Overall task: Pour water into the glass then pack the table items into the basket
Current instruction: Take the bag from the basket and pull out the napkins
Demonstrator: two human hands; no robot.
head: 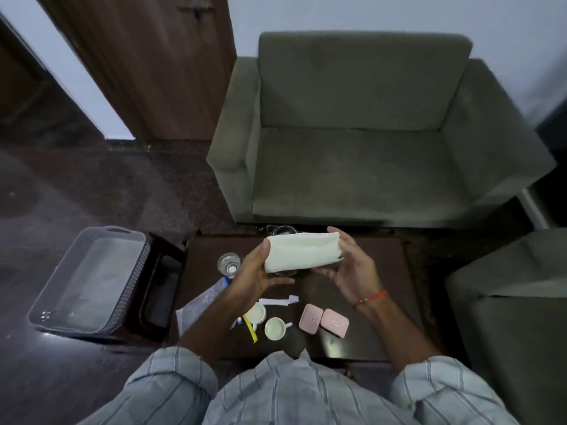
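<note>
the dark wooden tabletop [383, 271] carries a small spread. near its far left corner stands a clear glass [229, 265] with water in it, and at the far edge sits a dark round container [283, 231]. a clear plastic bottle [199, 305] lies on its side across the left edge. a white paper strip [279, 301] lies mid-table. toward the near edge sit two white cups [255, 313], a thin yellow sachet [250, 329] just beside them, and two pink cases [311, 319] side by side. off the left edge, a lower dark stand [165, 250] holds the grey basket [129, 289].
</note>
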